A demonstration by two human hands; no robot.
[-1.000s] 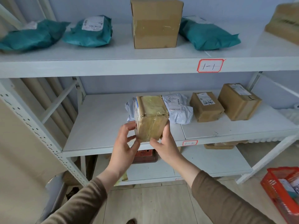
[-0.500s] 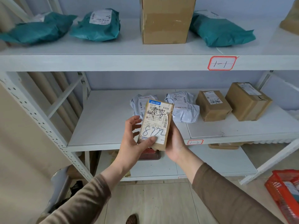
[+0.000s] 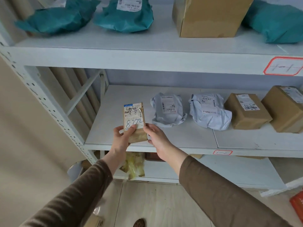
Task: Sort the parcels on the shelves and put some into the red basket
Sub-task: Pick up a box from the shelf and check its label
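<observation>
A small brown cardboard parcel with a white label marked "8772" stands label-up over the left part of the middle shelf. My left hand grips its lower left side, thumb across the label. My right hand touches its lower right edge with loosely curled fingers. Two white plastic mailers and two brown boxes lie further right on the same shelf. Only a corner of the red basket shows at the lower right edge.
The top shelf carries three teal mailers and a large brown box. A yellowish taped parcel lies on the bottom shelf. Perforated shelf posts stand at the left. Tiled floor lies below.
The parcel was turned from its taped face to its label face, then carried left and lowered toward the middle shelf. My view shifted left, so the basket slid nearly out of frame.
</observation>
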